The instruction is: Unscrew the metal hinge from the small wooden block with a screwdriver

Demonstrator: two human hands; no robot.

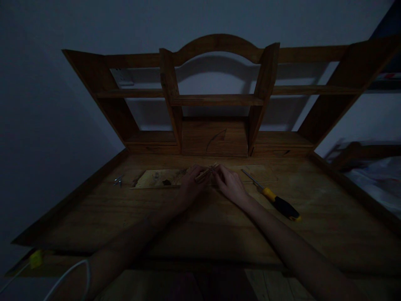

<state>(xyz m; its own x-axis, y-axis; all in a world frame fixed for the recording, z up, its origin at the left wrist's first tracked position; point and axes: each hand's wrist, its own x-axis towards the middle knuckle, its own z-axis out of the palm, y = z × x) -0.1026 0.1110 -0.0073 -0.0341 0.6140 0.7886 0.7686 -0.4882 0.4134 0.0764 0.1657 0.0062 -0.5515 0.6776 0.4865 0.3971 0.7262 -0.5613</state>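
Note:
Both hands meet at the middle of a wooden desk [200,225] in dim light. My left hand [191,184] is closed around a small wooden stick-like piece [205,173] that points toward the right. My right hand [229,183] has its fingers pinched at the tip of that piece, near what looks like a small metal part. Both hands rest over a flat pale wooden board [156,179] lying along the back of the desk. What the right fingers pinch is too small to make out.
A screwdriver [275,200] with a yellow and black handle lies right of my right hand. Small metal hardware [118,181] sits at the left. A wooden hutch [216,100] with shelves rises behind. A white cable [67,271] and a yellow item [36,258] lie near left.

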